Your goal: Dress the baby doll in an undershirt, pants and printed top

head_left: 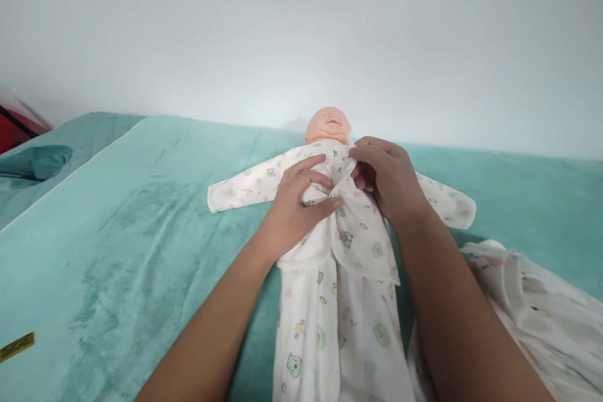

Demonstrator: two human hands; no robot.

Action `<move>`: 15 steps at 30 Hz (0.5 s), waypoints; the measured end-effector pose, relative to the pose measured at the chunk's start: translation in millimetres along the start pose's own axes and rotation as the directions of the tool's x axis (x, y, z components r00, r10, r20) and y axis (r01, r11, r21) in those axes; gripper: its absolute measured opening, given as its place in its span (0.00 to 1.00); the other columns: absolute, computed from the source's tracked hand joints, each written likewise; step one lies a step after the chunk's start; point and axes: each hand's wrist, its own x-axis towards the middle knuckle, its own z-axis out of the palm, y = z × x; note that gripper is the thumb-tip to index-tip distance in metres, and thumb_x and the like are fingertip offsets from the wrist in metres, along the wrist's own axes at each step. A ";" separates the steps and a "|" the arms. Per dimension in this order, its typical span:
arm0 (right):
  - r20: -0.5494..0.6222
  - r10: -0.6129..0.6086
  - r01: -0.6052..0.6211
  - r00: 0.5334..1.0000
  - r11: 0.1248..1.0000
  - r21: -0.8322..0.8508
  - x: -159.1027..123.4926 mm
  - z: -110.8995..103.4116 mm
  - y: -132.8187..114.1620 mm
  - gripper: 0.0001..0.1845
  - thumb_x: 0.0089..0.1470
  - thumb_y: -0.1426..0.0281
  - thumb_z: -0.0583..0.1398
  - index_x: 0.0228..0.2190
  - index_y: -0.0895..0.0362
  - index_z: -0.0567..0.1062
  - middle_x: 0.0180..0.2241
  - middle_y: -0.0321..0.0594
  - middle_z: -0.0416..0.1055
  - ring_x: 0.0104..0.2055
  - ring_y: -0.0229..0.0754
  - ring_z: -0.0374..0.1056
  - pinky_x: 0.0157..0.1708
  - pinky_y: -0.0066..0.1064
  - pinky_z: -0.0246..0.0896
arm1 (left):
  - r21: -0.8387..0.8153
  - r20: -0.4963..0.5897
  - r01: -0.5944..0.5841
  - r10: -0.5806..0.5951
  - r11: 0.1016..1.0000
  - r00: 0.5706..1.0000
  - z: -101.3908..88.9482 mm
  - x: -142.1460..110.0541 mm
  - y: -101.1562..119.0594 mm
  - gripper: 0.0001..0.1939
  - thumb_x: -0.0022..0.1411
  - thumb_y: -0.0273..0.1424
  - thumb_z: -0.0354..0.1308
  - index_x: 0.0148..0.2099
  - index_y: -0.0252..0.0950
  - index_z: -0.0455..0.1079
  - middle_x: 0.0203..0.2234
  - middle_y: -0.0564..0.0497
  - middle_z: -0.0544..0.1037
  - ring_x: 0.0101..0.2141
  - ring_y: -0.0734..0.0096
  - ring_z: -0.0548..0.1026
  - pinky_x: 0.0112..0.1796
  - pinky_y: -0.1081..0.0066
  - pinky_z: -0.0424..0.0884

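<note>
A baby doll (328,124) lies on its back, dressed in a white baby jacket (362,226) printed with small animals and matching trousers (306,339). Both sleeves stretch out to the sides. My left hand (304,191) rests on the jacket's chest, fingers spread and thumb apart. Close to the doll's neck, my right hand (384,173) pinches the jacket's front edge near the collar between thumb and fingers. Below the chest the two front panels hang apart at the hem. What lies under my right fingers is partly hidden.
A teal plush cover (155,226) spreads beneath the doll. White printed clothing (541,314) lies crumpled at the right. A yellow-and-black label (17,347) is at the lower left, a red object (14,130) at the far left. A pale wall (282,31) rises behind.
</note>
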 end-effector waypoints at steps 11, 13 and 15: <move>0.012 0.005 -0.005 1.000 0.999 0.045 -0.8 1.0 -0.6 0.14 0.46 0.65 0.62 0.19 0.57 0.63 0.18 0.32 0.61 0.17 0.29 0.55 0.15 0.23 0.44 | 0.057 -0.022 0.045 -0.043 0.997 0.999 3.5 -0.3 6.5 0.01 0.63 0.31 0.57 0.38 0.42 0.67 0.63 0.52 0.62 0.65 0.58 0.55 0.61 0.53 0.55; 0.014 0.006 -0.006 1.000 0.999 0.038 -0.7 0.9 -0.6 0.14 0.45 0.64 0.62 0.20 0.56 0.62 0.18 0.31 0.60 0.17 0.30 0.55 0.15 0.23 0.43 | 0.071 -0.036 0.070 -0.068 0.995 0.997 4.9 -0.3 10.1 0.03 0.63 0.31 0.57 0.36 0.41 0.66 0.62 0.52 0.62 0.64 0.58 0.56 0.61 0.53 0.55; 0.022 0.003 -0.004 1.000 1.000 0.028 -0.1 0.1 -0.3 0.15 0.45 0.62 0.62 0.20 0.56 0.61 0.19 0.31 0.60 0.17 0.30 0.54 0.16 0.24 0.43 | 0.083 -0.049 0.080 -0.076 0.993 0.996 6.0 -0.4 11.8 0.04 0.63 0.32 0.57 0.35 0.40 0.65 0.62 0.51 0.62 0.63 0.57 0.57 0.61 0.52 0.55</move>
